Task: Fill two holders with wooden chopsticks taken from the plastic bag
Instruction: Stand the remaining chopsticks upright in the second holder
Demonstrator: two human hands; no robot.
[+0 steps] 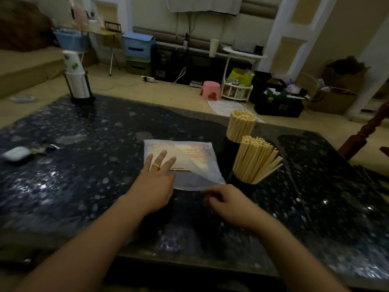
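1. While my left hand (159, 178) lies flat with straight fingers on the bag (189, 157), I keep it pinned to the table (84, 165).
2. My right hand (226, 200) is curled at the bag's near edge; whether it pinches plastic is too blurred to tell.
3. Both holders (244, 186) look full just right of the bag, so I'd fish out the last chopsticks (177, 169) gently.

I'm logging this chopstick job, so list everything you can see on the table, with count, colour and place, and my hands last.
dark speckled stone table: one, black, fills the foreground
clear printed plastic bag: one, whitish with red print, table centre
round dark chopstick holders: two, black, right of the bag, both packed
pale wooden chopsticks: many, beige, upright in the holders
stack of white paper cups: one, far left
small white case: one, left edge
left hand: flat on the bag, gold ring
right hand: fingers curled at the bag's near edge
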